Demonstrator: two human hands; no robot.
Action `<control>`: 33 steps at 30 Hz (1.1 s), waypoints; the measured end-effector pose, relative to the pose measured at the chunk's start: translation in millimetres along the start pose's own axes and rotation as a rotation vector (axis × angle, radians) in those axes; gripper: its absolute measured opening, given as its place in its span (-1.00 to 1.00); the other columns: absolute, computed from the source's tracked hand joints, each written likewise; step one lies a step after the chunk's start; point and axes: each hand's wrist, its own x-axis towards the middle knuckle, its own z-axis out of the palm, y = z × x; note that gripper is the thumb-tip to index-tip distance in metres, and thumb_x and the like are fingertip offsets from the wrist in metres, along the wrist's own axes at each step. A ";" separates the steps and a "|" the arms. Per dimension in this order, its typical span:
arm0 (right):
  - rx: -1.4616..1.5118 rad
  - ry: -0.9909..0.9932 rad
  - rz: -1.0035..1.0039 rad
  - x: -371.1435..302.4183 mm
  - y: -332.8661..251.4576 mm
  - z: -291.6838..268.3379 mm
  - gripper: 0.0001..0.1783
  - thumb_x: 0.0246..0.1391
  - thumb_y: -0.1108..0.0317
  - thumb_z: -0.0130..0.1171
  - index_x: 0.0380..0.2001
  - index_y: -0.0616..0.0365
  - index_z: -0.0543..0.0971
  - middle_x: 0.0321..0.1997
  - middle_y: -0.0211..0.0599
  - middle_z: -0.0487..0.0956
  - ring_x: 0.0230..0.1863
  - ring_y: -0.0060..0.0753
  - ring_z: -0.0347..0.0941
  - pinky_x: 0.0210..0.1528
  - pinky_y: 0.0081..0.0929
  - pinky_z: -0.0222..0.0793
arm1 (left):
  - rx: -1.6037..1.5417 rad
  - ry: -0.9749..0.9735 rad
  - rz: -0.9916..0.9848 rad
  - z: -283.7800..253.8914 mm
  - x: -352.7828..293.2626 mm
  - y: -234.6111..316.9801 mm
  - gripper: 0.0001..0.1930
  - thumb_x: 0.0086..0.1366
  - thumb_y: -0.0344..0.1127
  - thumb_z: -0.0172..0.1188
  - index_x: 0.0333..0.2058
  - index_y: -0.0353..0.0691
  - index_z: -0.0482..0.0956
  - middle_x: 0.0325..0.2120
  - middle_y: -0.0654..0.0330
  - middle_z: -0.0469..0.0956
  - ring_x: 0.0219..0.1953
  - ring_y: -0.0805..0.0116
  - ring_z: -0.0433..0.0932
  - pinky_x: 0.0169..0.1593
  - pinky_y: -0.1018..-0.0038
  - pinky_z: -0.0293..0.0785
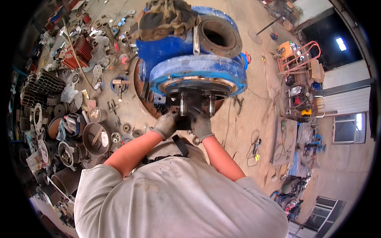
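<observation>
A large blue pump-like housing (166, 51) stands in front of me, with a thick round flange facing my body. Below its rim a dark, greasy shaft assembly (174, 93) carries two shiny metal cylinders (183, 104). Both my hands wear grey work gloves with blackened fingers. My left hand (165, 124) is at the lower left of the dark assembly, its fingertips lost in shadow. Close beside it, my right hand (201, 123) reaches up under the cylinders. Its fingers are dark and blurred against the black parts, so whatever either hand grips is hidden.
A wrench (196, 39) and a camouflage cloth (164, 22) rest on the housing, near a round pipe opening (229, 50). A hammer (120, 82) and metal bowls (96, 139) lie leftward. On the right are a corded power tool (257, 146) and a red hand cart (301, 59).
</observation>
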 end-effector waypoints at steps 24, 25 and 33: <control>0.095 -0.303 0.491 7.4 125.6 -136.2 -0.56 0.16 0.08 0.35 0.00 0.11 0.70 -0.10 -0.11 0.76 -0.10 -0.12 0.72 0.01 -0.23 0.63 | -0.125 -0.022 0.104 -30.2 4.7 21.2 -0.74 0.23 -0.29 0.42 -0.12 -0.20 0.71 -0.12 -0.07 0.70 -0.05 -0.12 0.68 -0.01 0.16 0.61; 0.091 -0.387 0.509 26.3 136.8 -141.1 -0.57 0.17 0.07 0.33 -0.01 0.11 0.70 -0.09 -0.12 0.77 -0.10 -0.14 0.72 0.01 -0.22 0.63 | -0.130 0.004 0.107 -26.2 0.4 11.8 -0.73 0.25 -0.28 0.37 -0.07 -0.14 0.71 -0.13 -0.08 0.70 -0.06 -0.16 0.67 -0.03 0.10 0.61; 2.173 -0.177 0.697 72.2 237.9 -118.2 -0.58 0.43 -0.04 0.05 -0.22 0.03 0.71 -0.42 -0.45 0.68 -0.56 -0.57 0.44 -0.59 -0.61 0.27 | -0.088 0.075 0.213 -10.6 8.6 5.9 -0.80 0.30 -0.23 0.34 -0.13 -0.07 0.61 -0.27 -0.08 0.72 -0.17 -0.23 0.69 -0.16 -0.02 0.60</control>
